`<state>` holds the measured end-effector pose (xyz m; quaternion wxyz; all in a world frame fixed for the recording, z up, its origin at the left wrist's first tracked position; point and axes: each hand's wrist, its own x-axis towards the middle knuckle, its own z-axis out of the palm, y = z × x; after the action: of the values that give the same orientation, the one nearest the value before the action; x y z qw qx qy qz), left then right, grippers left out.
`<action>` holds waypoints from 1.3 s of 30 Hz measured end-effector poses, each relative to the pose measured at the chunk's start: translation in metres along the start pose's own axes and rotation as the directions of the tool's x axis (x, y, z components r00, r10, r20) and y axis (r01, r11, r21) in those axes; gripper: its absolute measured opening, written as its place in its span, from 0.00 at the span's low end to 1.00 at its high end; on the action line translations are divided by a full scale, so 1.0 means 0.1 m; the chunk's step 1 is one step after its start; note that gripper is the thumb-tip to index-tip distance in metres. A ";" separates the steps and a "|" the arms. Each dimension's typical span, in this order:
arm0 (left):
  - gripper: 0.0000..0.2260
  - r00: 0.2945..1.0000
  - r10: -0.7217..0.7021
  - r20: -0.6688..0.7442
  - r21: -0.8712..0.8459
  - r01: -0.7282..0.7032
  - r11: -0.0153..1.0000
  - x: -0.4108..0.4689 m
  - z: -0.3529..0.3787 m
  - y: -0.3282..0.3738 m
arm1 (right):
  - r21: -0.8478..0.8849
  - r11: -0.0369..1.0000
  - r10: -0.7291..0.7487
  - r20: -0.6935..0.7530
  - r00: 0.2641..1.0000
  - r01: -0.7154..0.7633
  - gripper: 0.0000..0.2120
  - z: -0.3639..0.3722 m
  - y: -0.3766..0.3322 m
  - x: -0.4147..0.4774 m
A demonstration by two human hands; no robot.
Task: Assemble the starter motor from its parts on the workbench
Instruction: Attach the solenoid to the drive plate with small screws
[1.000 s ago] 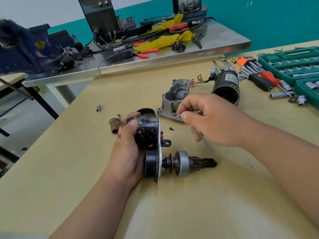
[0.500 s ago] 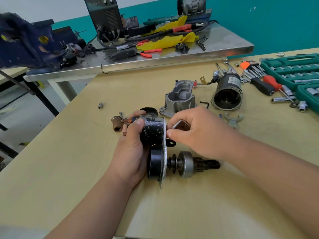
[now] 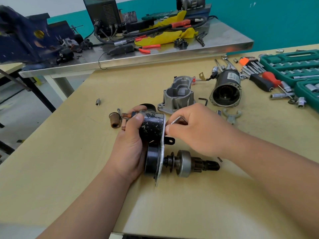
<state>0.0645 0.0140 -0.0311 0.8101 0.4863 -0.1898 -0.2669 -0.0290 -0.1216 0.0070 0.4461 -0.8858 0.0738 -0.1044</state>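
My left hand [image 3: 130, 145] grips the black solenoid [image 3: 151, 125], which sits on a metal plate [image 3: 161, 152] together with the drive shaft and its pinion gear [image 3: 188, 163]. My right hand [image 3: 196, 131] pinches a silver hex key [image 3: 177, 119] whose short end points at the plate beside the solenoid. The grey aluminium nose housing [image 3: 177, 96] lies just behind my hands. The black motor body [image 3: 226, 91], open end toward me, rests to its right. A grey shift fork [image 3: 231, 116] lies near my right wrist.
A copper-coloured bush [image 3: 114, 119] and small bolts lie left of the solenoid, a socket bit [image 3: 97, 101] further left. A black hex key [image 3: 203, 100] sits by the housing. Green socket cases [image 3: 293, 66], screwdrivers [image 3: 265, 81] and sockets fill the right. A cluttered steel bench [image 3: 155, 54] stands behind.
My right hand came down from above the housing to the solenoid plate, bringing the hex key against it. My left hand kept its grip on the solenoid.
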 end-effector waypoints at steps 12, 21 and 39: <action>0.08 0.999 -0.036 0.010 -0.042 0.036 0.998 -0.01 0.00 0.00 | 0.109 0.978 0.202 -0.254 0.946 -0.180 0.27 -0.55 0.14 0.01; 0.08 0.999 -0.044 -0.013 -0.035 0.044 0.998 0.01 -0.02 -0.01 | 0.536 0.822 0.249 -0.030 0.968 -0.194 0.13 -0.38 0.33 -0.38; 0.09 0.998 -0.066 0.003 0.016 0.066 0.998 0.00 -0.05 0.02 | 0.667 0.728 0.336 -0.149 0.930 -0.157 0.09 -0.22 0.37 -0.35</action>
<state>0.0677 0.0180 -0.0319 0.7966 0.4983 -0.1774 -0.2927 -0.0695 -0.1530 -0.0139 0.7191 -0.6385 0.2091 -0.1776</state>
